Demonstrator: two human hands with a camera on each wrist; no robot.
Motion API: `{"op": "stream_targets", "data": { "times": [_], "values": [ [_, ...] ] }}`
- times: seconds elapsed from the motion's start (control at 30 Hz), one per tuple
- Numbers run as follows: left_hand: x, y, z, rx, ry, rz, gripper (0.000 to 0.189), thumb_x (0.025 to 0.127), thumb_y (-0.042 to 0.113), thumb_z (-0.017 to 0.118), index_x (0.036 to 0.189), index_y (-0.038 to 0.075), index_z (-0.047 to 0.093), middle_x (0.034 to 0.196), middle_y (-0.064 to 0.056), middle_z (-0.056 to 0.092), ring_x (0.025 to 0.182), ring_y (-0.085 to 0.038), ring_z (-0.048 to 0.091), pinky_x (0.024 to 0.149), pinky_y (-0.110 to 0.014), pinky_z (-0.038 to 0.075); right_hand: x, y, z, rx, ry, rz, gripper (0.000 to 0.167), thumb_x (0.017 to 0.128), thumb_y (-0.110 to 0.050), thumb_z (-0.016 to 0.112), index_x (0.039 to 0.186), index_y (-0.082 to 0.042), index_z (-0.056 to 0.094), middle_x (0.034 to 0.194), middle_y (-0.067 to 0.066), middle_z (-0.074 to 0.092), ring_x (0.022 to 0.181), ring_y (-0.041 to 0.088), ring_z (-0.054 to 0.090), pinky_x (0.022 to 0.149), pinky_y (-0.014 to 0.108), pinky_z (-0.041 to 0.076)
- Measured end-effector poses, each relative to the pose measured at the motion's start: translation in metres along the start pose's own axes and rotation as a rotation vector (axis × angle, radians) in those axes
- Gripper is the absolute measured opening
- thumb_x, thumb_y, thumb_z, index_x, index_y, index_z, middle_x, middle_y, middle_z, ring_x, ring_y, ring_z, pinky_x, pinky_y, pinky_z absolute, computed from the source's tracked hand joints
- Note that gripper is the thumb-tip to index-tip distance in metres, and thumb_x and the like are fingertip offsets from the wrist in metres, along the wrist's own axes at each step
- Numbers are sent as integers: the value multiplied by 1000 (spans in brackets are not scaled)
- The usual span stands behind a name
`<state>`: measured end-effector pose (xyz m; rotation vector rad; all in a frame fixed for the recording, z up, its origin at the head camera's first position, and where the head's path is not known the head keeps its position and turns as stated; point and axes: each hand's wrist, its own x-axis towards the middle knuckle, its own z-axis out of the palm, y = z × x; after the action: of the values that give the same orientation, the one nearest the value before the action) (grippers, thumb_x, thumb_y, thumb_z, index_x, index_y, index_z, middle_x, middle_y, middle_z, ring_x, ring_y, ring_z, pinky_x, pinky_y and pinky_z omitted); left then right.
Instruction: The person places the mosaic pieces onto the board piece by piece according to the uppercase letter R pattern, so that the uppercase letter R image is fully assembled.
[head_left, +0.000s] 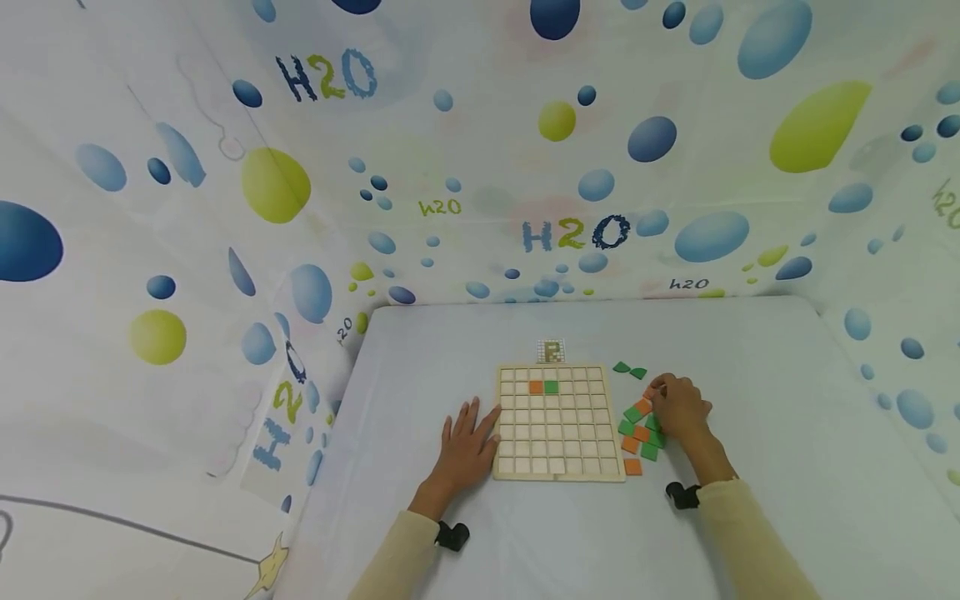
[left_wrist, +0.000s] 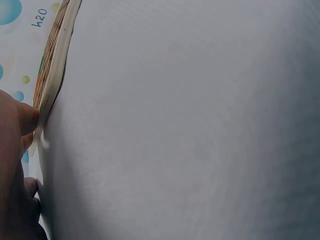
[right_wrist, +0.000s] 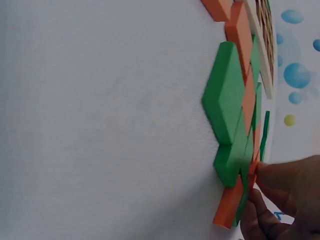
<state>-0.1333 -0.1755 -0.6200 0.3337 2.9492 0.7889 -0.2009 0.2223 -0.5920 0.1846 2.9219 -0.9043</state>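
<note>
A square wooden grid board [head_left: 558,477] lies on the table, with one orange square tile [head_left: 536,387] and one green square tile [head_left: 551,387] side by side in an upper row. My left hand [head_left: 463,450] rests flat with fingers spread, fingertips at the board's left edge. In the left wrist view the thumb touches the board's side [left_wrist: 56,82]. My right hand [head_left: 680,406] is over the loose tiles right of the board. Its thumb and a finger pinch an orange tile [right_wrist: 252,175] at the pile. The hand hides part of the pile.
Several loose green tiles [right_wrist: 223,95] and orange tiles [head_left: 633,467] lie along the board's right side. Two green pieces with a curved edge [head_left: 622,367] lie farther back. A small pattern card [head_left: 551,350] sits behind the board. A spotted curtain [head_left: 480,167] stands around the table.
</note>
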Motion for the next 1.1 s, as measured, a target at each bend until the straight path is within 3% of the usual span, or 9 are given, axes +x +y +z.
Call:
{"op": "stream_targets", "data": {
  "times": [0.17, 0.47, 0.7, 0.87, 1.1],
  "values": [
    [-1, 0, -1, 17, 0, 4, 54, 113, 37, 41, 165, 24, 39, 176, -18, 18, 163, -41, 13, 125, -70, 7, 3, 1, -1, 48, -48, -4, 38, 103, -24, 62, 127, 5, 61, 115, 28, 58, 108, 45, 56, 87, 65, 41],
    [0, -2, 1, -5, 14, 23, 54, 112, 36, 44, 165, 23, 40, 174, -20, 21, 161, -44, 16, 124, -72, 8, 15, 3, 1, 81, -65, -75, 36, 104, -14, 61, 133, 7, 60, 121, 30, 57, 108, 43, 56, 85, 59, 45],
    [1, -5, 4, 21, -8, 5, 55, 113, 39, 41, 166, 28, 36, 176, -16, 17, 163, -41, 13, 125, -70, 7, 21, -5, 7, 107, -119, -108, 41, 103, -19, 64, 134, 7, 60, 128, 31, 55, 113, 44, 54, 92, 64, 43],
    [2, -4, 3, -11, 7, 18, 54, 112, 36, 43, 165, 24, 40, 175, -20, 20, 162, -44, 15, 124, -72, 6, 20, -10, 4, 134, -191, -111, 46, 101, -24, 67, 138, 4, 60, 132, 30, 53, 118, 44, 52, 99, 68, 38],
    [2, -8, 6, 33, -13, 6, 55, 113, 40, 40, 166, 28, 36, 176, -16, 17, 163, -40, 13, 125, -69, 7, 22, -9, 7, 132, -208, -173, 38, 102, -12, 66, 135, 6, 60, 129, 30, 54, 119, 44, 56, 101, 63, 44]
  ]
}}
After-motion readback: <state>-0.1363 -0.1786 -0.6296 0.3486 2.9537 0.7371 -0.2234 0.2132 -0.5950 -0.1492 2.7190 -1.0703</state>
